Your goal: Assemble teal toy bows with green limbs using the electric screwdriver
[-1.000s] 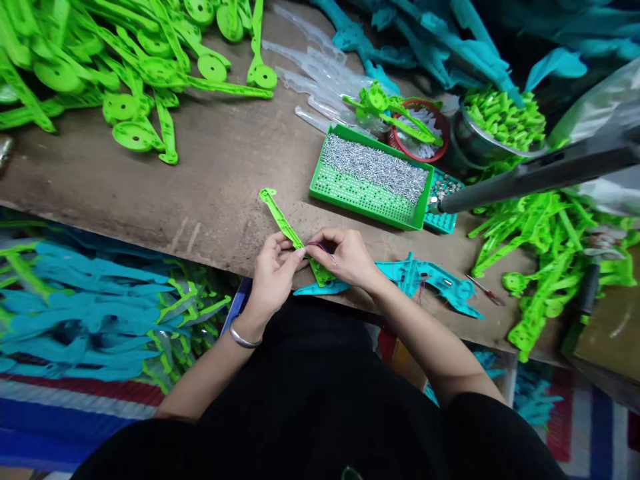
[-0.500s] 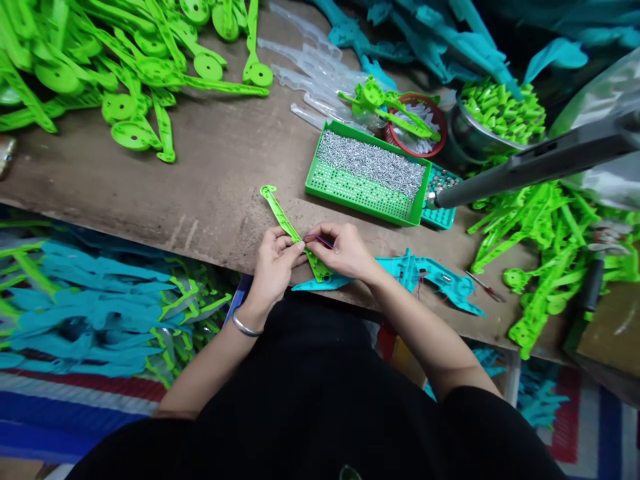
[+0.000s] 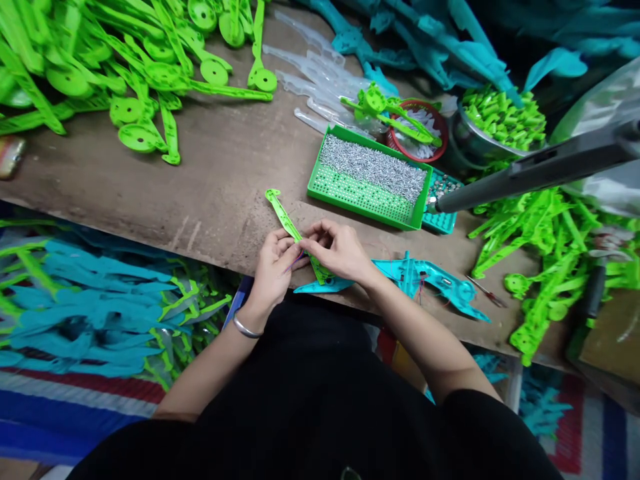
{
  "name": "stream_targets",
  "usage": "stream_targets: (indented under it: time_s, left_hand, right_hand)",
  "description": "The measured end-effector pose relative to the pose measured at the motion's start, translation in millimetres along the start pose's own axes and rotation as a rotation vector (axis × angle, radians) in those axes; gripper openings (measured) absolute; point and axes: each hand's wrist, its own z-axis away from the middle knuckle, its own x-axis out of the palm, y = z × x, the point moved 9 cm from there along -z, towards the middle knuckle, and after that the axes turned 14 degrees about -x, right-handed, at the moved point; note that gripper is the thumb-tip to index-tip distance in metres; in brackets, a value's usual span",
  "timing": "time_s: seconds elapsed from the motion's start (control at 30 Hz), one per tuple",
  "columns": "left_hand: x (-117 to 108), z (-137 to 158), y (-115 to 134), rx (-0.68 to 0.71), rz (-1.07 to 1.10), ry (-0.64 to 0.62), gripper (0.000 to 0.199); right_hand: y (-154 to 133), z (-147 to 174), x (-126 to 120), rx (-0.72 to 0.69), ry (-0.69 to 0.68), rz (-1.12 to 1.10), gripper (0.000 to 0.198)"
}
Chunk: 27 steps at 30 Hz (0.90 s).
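Note:
A long, narrow lime-green plastic part (image 3: 283,217) slants between my hands, its hooked end pointing up and away. My left hand (image 3: 274,263) is closed around its near half, thumb on top. Thin purple-red wires (image 3: 296,259) run by the left thumb. My right hand (image 3: 343,253) is closed too, its thumb and fingertips pinching at the middle of the green part; whether wire is also between them is hidden. Under my right wrist lies a blue plastic body part (image 3: 410,272) with thin wires on it, along the table's front edge.
A green perforated tray (image 3: 363,213) of small screws stands beyond my hands. Beside it are a teal tray (image 3: 443,223), a red basket (image 3: 419,157) and a metal bowl (image 3: 460,137). Green parts (image 3: 140,73) heap at left. A grey bar (image 3: 530,170) juts in from the right.
The wires that looped in my right fingers now show beside my left thumb. My right fingertips have come over onto the green part. The view has shifted slightly.

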Motion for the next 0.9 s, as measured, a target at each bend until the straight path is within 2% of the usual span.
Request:
stream_targets:
  time_s: [0.13,0.27,0.47,0.53,0.67,0.9]
  left_hand:
    - [-2,-1,0,0.006,-0.013,0.037,0.048]
    - [-4,-1,-1,0.000,-0.029,0.064,0.041]
    - [-3,-1,-1,0.022,-0.029,0.051,0.041]
    - [-3,-1,-2,0.020,-0.025,0.053,0.039]
    - [-4,0,-2,0.007,-0.003,0.074,0.037]
    - [-2,0,-3,-0.041,0.016,0.037,0.032]
  right_hand:
    - [-15,1,0,-0.116,-0.051,0.009,0.030]
    - [-27,13,4,-0.200,-0.129,0.123,0.046]
    - [-31,25,6,-0.210,-0.034,0.492,0.025]
    - [-32,24,8,-0.224,-0.008,0.544,0.023]
    - [-28,20,8,-0.214,0.013,0.465,0.021]
    - [-7,11,0,-0.071,0.020,0.052,0.014]
